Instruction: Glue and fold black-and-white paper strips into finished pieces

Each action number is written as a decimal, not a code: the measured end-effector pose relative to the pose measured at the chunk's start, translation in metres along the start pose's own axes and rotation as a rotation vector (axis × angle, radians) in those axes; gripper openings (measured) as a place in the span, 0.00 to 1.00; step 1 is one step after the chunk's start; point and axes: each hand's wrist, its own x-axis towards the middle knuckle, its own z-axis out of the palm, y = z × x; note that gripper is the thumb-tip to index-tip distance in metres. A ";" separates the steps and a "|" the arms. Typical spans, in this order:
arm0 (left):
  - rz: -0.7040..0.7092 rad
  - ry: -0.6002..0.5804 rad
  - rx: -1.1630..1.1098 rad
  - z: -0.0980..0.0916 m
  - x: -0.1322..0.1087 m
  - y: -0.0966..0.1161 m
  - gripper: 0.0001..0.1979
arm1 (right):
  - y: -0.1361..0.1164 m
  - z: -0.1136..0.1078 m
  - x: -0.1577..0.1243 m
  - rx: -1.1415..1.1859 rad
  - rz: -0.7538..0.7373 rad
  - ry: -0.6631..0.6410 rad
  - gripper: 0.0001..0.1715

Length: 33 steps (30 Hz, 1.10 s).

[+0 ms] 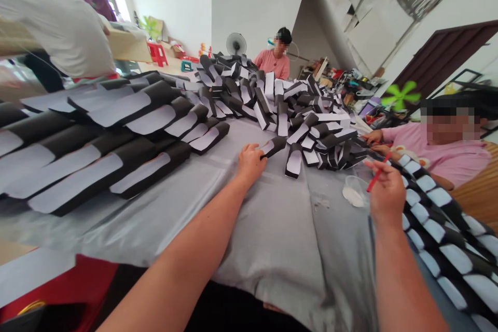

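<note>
My left hand (252,163) reaches out over the grey cloth, its fingers closed on the near end of a small black-and-white folded paper piece (275,145). Just right of that piece, another one like it (294,161) lies at the edge of a large loose heap (268,96). Raised on the right, my right hand (388,192) pinches a thin red stick (378,172); whether it is a brush or a pen I cannot tell. Close to this hand sits a clear shallow container with something white (353,195) in it.
Joined rows of black-and-white pieces (97,166) cover the table's left side. More linked rows (447,233) lie at the right, beside a person in pink (424,150). Another person (272,62) sits behind the heap. Grey cloth (272,238) drapes over the near edge.
</note>
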 end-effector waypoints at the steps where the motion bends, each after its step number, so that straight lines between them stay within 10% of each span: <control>1: -0.018 0.022 0.001 -0.001 0.000 0.000 0.09 | -0.005 0.001 -0.004 -0.014 -0.040 0.031 0.18; 6: -0.119 0.117 0.041 -0.004 0.000 0.001 0.08 | -0.008 -0.004 -0.027 -0.276 -0.123 0.284 0.24; 11: -0.106 0.126 0.027 -0.004 0.002 0.003 0.09 | 0.018 -0.014 -0.038 -0.322 -0.074 0.269 0.29; 19: -0.046 0.087 -0.023 -0.004 -0.003 0.011 0.10 | -0.002 0.008 -0.038 0.178 0.260 0.277 0.12; 33: -0.139 0.145 -0.619 0.001 -0.004 0.011 0.05 | -0.049 0.087 -0.058 0.973 0.847 -0.273 0.08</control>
